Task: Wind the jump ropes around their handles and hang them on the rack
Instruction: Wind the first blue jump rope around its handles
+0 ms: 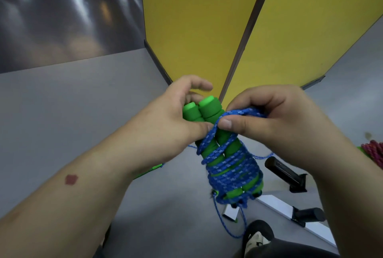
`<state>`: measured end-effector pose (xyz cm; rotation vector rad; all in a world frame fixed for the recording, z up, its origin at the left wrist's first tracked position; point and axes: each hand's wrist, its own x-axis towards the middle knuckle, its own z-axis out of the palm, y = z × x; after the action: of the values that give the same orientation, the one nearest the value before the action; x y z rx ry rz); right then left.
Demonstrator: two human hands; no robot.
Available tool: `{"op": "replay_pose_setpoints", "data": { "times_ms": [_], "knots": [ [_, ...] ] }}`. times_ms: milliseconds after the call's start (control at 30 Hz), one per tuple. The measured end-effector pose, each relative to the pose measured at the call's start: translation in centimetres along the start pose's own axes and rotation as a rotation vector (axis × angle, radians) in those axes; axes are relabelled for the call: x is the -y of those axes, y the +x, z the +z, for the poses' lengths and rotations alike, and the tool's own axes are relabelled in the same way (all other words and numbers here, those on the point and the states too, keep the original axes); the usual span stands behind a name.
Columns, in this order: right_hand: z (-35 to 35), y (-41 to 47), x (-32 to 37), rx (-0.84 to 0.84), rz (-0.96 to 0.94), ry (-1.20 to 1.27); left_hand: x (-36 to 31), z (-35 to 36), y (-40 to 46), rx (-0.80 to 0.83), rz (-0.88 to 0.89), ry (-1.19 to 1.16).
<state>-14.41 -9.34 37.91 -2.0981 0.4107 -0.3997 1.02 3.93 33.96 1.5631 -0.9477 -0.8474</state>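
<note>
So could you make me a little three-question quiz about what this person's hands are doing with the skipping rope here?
1. True or false: the two green foam handles lie side by side with the blue speckled braided rope coiled around both.
2. Which hand pinches the loop of rope near the handle tops? A) left hand B) right hand
3. Fill in: a loose tail of the rope hangs down toward the person's ____.

Key:
1. True.
2. B; the left hand has its grip around the handles.
3. Shoe (black and white).
</note>
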Motion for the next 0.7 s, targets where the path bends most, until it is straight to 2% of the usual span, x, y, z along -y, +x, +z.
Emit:
{"op": "replay_pose_setpoints", "data": {
  "times_ms": [100,333,467,700],
  "knots": [
    [0.0,0.1,-0.2,-0.101,0.015,0.088,0.2,0.0,0.1,0.056,0.005,-0.131],
    [1.3,0.5,-1.2,-0.093,0.143,0.388,-0.2,-0.2,0.0,0.114,-0.019,-0.346],
    [1.6,0.9,-1.6,-0.081,0.18,0.541,-0.5,0.3,0.0,0.1,-0.019,-0.28],
    [2.1,0.8,-0.7,-0.127,0.242,0.601,-1.1,0.8,-0.5,0.097,0.062,-0.046]
  ]
}}
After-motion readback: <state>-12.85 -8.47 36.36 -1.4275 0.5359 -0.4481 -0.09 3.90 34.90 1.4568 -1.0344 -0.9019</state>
